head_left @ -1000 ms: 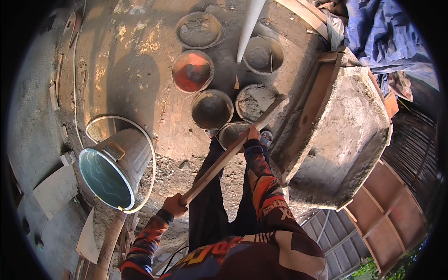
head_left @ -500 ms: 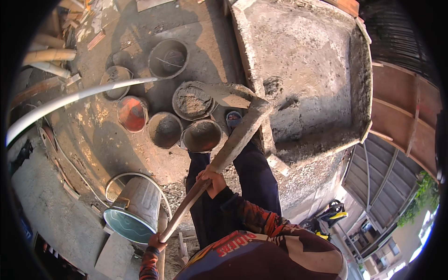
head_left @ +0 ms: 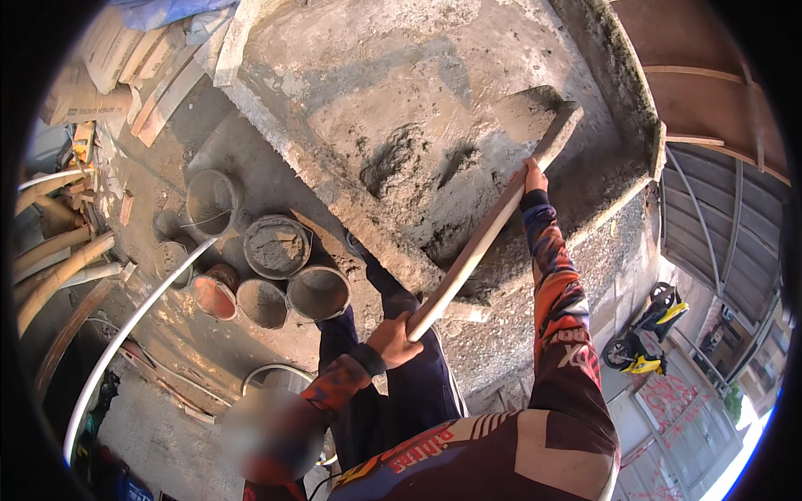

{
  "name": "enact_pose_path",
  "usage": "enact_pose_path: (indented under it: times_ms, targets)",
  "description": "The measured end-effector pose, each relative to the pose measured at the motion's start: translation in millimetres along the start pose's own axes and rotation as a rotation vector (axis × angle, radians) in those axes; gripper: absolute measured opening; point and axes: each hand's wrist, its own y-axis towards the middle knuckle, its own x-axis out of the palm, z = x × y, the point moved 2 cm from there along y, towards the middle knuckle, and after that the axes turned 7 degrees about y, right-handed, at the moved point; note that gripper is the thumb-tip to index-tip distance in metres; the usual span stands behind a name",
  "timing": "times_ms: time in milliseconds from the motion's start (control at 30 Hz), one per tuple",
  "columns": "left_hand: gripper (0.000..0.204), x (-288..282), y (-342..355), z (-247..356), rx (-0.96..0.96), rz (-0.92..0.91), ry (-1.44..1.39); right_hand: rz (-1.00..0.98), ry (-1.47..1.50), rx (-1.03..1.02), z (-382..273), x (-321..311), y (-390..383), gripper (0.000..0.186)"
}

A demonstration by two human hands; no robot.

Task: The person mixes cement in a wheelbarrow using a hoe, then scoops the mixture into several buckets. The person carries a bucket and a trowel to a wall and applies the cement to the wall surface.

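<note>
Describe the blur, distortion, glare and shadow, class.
In the head view, a round blur hides part of the orange patterned left sleeve, while the wooden-handled hoe looks sharp; the head view bows the long white pole, likely fisheye distortion; the head view shows washed-out glare at its lower right rim and a shadow across the rough grey trough.

Stacked paper sacks (head_left: 121,54) fill the upper left of the frame, with a blue tarp (head_left: 159,10) above them at the top edge. Below the sacks lie wooden boards (head_left: 171,104), and bamboo poles (head_left: 63,296) jut in from the left edge. A white pipe (head_left: 125,330) curves down toward the lower left. At upper right stands a brown panel (head_left: 693,104) with pale battens, above grey ribbed sheeting (head_left: 710,200). Lower right: a yellow-and-black motorbike (head_left: 647,330), a grey surface with red scrawls (head_left: 693,434), and greenery (head_left: 733,402).
</note>
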Motion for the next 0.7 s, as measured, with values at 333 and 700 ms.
enact_pose_path:
  times_ms: [333, 700]
  targets:
    - [0.043, 59.7, 90.8, 151.4, -0.267, -0.040, -0.357, 0.007, -0.560, 0.155, 18.1, -29.6, 143.1, 0.024]
    - [0.048, 10.5, -118.7, 143.7, -0.572, -0.124, -0.407, -0.358, -0.274, 0.573, 211.2, -16.7, -48.2, 0.008]
